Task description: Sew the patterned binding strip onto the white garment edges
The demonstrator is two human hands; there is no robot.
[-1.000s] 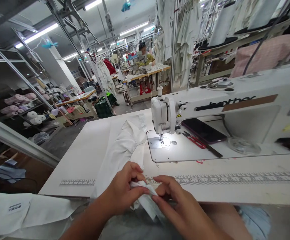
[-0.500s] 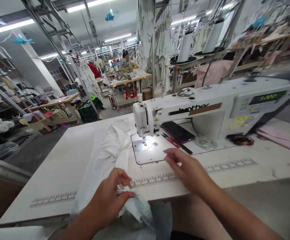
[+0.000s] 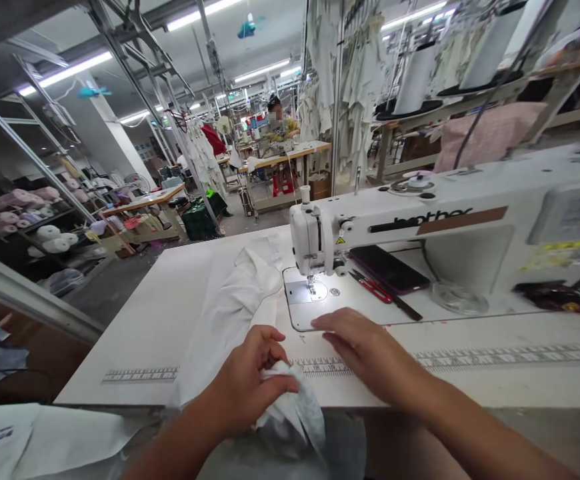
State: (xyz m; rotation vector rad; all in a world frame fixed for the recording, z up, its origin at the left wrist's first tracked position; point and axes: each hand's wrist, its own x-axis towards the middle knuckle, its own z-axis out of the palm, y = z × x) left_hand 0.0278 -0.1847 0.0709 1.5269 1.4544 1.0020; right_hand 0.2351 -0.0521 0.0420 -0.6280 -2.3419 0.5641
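My left hand (image 3: 247,381) pinches a gathered fold of white fabric (image 3: 290,407) at the table's near edge. That fold belongs to a white garment (image 3: 235,313) lying crumpled across the tabletop, running toward the needle of a white Brother sewing machine (image 3: 370,227). My right hand (image 3: 365,347) rests flat and holds nothing, its fingertips touching the front edge of the machine's lit needle plate (image 3: 304,292). The garment lies just left of that plate, and no fabric sits under the needle.
Red-handled thread snips (image 3: 370,287) and a dark phone (image 3: 387,269) lie behind the plate, under the machine arm. Printed rulers (image 3: 510,357) mark the white table (image 3: 185,320). More white cloth (image 3: 55,437) lies at lower left. A co-worker (image 3: 275,113) sits far back.
My right hand has let go of the fabric and moved forward and right, settling flat by the needle plate. My left hand keeps its fold. The view has shifted slightly.
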